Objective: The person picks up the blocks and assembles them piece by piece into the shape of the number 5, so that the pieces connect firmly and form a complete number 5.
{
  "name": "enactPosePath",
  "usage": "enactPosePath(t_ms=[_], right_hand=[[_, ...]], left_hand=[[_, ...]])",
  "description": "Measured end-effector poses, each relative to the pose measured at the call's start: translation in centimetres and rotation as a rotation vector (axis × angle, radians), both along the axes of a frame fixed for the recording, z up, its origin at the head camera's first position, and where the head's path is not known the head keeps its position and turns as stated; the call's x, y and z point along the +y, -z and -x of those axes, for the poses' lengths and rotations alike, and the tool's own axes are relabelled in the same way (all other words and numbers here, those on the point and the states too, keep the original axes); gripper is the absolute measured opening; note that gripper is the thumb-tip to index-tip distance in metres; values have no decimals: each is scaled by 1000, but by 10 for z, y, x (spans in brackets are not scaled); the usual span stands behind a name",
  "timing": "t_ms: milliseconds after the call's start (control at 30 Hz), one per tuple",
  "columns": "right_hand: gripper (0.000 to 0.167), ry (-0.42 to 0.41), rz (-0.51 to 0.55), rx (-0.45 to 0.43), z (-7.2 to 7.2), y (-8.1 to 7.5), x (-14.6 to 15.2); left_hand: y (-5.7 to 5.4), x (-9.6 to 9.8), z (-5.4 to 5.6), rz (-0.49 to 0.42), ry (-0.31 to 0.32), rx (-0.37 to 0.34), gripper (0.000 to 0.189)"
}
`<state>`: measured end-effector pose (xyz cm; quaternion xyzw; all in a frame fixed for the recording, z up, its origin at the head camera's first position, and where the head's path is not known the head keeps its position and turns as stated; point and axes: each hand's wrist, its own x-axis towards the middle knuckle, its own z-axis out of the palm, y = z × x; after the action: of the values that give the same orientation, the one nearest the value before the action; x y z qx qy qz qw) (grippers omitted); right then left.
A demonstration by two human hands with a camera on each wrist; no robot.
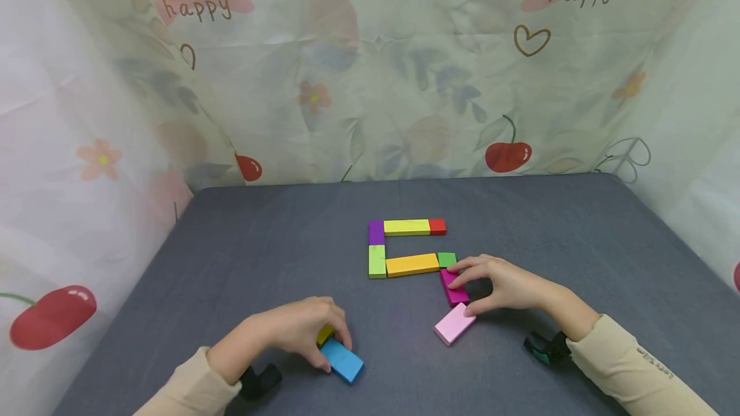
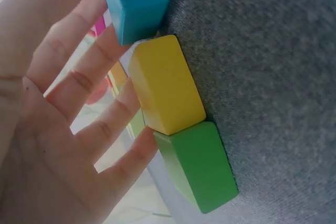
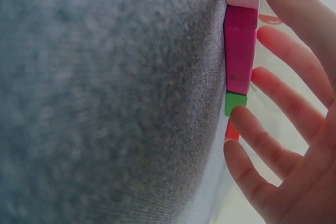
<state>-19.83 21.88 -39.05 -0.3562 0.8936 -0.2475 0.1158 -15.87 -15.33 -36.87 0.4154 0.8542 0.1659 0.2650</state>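
Note:
My left hand [image 1: 306, 332] pinches a blue block [image 1: 342, 360] between thumb and fingers at the front of the table. Touching the blue block's far end is a yellow block [image 2: 168, 85], mostly covered by the hand in the head view. A green block [image 2: 198, 166] continues that row, hidden from the head view. At right, my right hand [image 1: 502, 284] touches a magenta block [image 1: 454, 287] with its fingertips. Its thumb rests against the corner of a pink block [image 1: 455, 324], which sits angled below the magenta one.
A small green block [image 1: 447, 260] touches an orange block [image 1: 412, 265]. Lime [image 1: 377, 262], purple [image 1: 376, 233], yellow [image 1: 406, 228] and red [image 1: 437, 227] blocks continue the bent line on the dark grey tablecloth [image 1: 277, 242]. A patterned curtain [image 1: 376, 82] stands behind.

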Motion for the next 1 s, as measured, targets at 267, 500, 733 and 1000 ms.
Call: enactPosePath(t_ms=[267,500,733,1000], right_hand=[[39,0,1,9,0,1,0],[40,-10,3,4,0,0,0],[40,-2,5,-12,0,0,0],[40,5,5,-25,0,0,0]], left_hand=[[0,5,3,-96,-27,44,28],[-2,14,2,-139,-50,122,30],[1,24,0,-163,-72,196,30],[4,37,-2,-164,-118,174,31]])
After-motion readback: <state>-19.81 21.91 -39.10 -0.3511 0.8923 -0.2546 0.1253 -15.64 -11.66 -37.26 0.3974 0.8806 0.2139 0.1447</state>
